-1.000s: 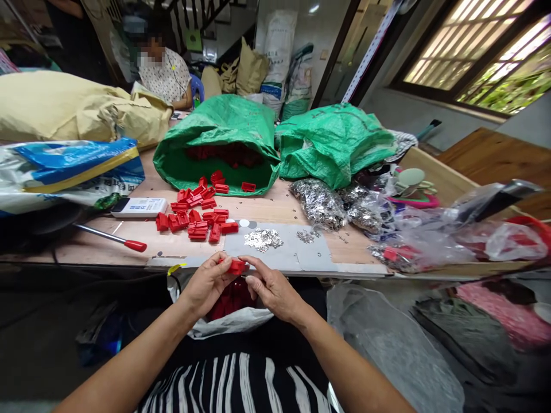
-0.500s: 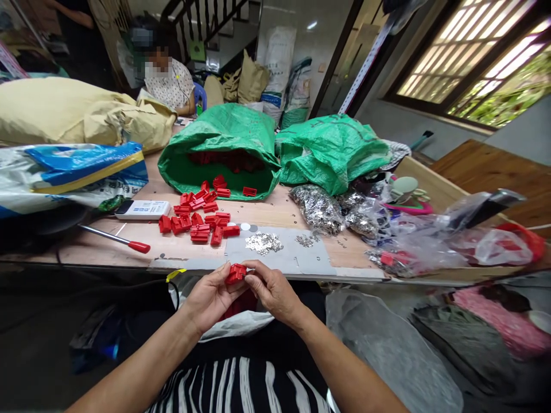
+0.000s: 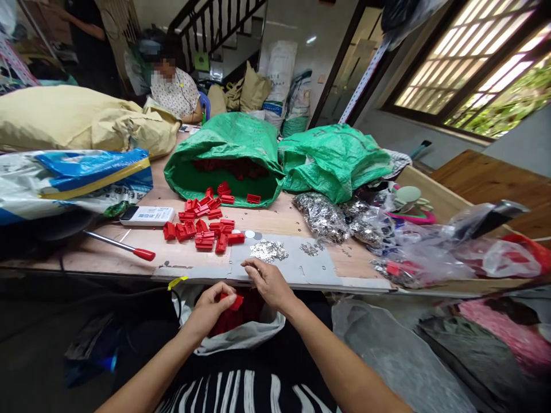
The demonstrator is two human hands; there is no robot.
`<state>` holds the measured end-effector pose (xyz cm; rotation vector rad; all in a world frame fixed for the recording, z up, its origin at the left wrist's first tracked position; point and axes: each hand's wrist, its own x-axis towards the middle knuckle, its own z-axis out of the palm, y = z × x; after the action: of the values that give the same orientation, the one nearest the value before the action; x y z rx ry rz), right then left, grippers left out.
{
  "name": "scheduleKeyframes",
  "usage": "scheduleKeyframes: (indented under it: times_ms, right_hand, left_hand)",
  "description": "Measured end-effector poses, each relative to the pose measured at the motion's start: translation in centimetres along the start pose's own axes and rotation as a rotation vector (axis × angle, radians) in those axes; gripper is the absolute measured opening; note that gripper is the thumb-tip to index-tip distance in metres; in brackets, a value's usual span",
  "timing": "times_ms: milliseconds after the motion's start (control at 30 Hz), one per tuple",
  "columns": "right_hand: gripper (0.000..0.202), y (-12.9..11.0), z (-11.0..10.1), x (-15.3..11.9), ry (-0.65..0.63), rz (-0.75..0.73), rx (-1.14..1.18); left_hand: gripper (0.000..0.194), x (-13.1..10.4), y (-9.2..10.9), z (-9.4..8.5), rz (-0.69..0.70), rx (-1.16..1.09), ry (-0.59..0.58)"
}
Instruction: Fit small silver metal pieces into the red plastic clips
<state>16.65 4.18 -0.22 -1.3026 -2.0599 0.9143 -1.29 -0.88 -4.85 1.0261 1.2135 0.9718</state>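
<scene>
My left hand is closed on a small red plastic part, low over an open white bag at my lap. More red parts show inside that bag, partly hidden by the hand. At the table edge, my right hand has its thumb and forefinger apart, and I see nothing between them. It is just short of a heap of small shiny metal pieces on a grey sheet. A loose group of red plastic parts lies on the table to the left of the metal heap.
Behind the red parts, a green sack gapes with more red parts inside. Another green sack and clear bags of metal pieces stand right. A red-tipped lever and a white box are left. A person sits beyond.
My left hand has moved down with the red part, away from my right hand, to the white bag. My right hand has let go of the part and moved slightly towards the metal heap.
</scene>
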Motion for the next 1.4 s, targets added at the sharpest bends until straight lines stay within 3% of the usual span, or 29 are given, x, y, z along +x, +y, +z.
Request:
scheduleKeyframes:
  times_ms: [100,200,300,467,633,767,933,1033,1100,1167,1200,1300,1400]
  right_hand:
    - [0.025,0.4,0.1,1.9,0.03,-0.026,-0.279]
    - [0.035,0.6,0.5,3.9,-0.004,-0.003,-0.456]
    - [0.04,0.4,1.0,5.5,-0.022,0.004,-0.543]
    - [0.037,0.3,0.9,6.5,0.038,0.035,-0.517]
    - [0.031,-0.1,-1.1,4.0,0.106,-0.067,-0.349]
    - [0.027,-1.4,-2.0,0.5,-0.067,-0.217,-0.222]
    - [0.024,-1.8,-2.3,-2.3,-0.246,-0.269,-0.075]
    - [0.018,0.2,-3.9,-2.4,-0.154,-0.142,-0.046]
    - [0.016,2.2,-5.9,-2.0,0.04,0.05,-0.214]
    - [0.016,4.3,-8.3,-1.4,0.232,0.313,-0.526]
    - [0.018,5.2,-9.4,-1.1,0.276,0.383,-0.586]
    - [0.021,7.1,-11.8,-0.3,0.322,0.503,-0.676]
    - [0.02,8.1,-12.4,0.5,0.308,0.549,-0.726]
  left_hand:
    - [0.014,0.5,-2.3,-1.3,0.021,0.151,0.057]
    - [0.017,0.7,-3.3,-2.2,0.014,0.176,0.057]
    - [0.019,0.6,-2.8,-2.4,0.011,0.154,0.014]
    - [0.026,0.1,0.0,-1.9,-0.103,-0.059,-0.088]
    - [0.037,-0.2,2.2,-1.6,-0.287,-0.446,-0.138]
    - [0.04,0.1,3.1,-0.7,-0.365,-0.619,-0.2]
    - [0.034,-0.1,3.3,1.2,-0.371,-0.588,-0.358]
    - [0.037,-0.5,3.3,1.8,-0.408,-0.593,-0.335]
    - [0.035,-0.8,3.4,1.9,-0.435,-0.6,-0.263]
    - [0.034,-1.1,3.6,1.7,-0.442,-0.604,-0.191]
    - [0.034,-1.2,3.7,1.6,-0.439,-0.603,-0.161]
    - [0.039,-1.5,3.8,1.5,-0.442,-0.603,-0.117]
    - [0.044,-1.5,3.4,1.5,-0.437,-0.639,-0.15]
